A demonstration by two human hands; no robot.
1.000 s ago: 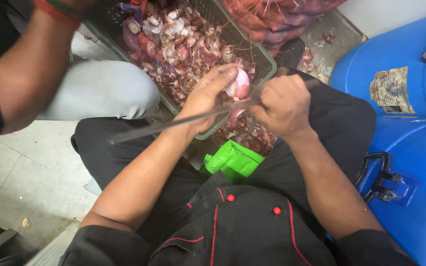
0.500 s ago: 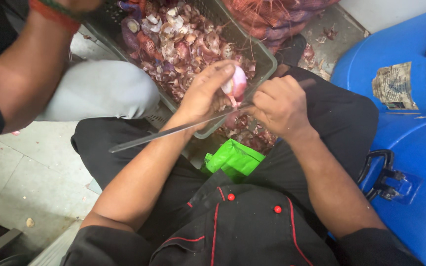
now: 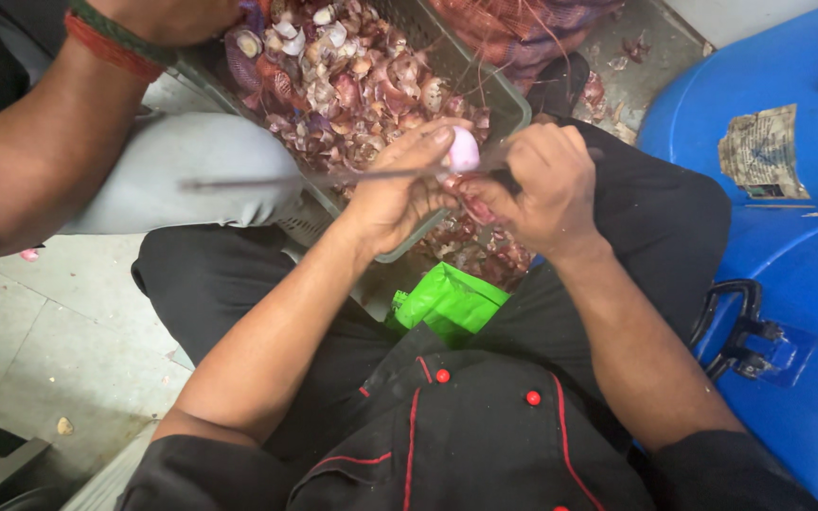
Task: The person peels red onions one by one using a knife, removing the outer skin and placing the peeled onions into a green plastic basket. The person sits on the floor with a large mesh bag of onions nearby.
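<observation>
A small peeled pale-pink onion sits pinched in the left hand fingertips above a grey plastic crate of onion skins. The right hand grips a long thin knife. Beneath lies a pale tiled floor, with 2 blue plastic drums beside.

Single head view: looks steeply down, close over lap and crate.

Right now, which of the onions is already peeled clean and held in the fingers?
The smooth pale-pink peeled onion, pinched by the left hand above the grey plastic crate. The other pieces lie in the crate among loose skins, touched by neither hand.
</observation>
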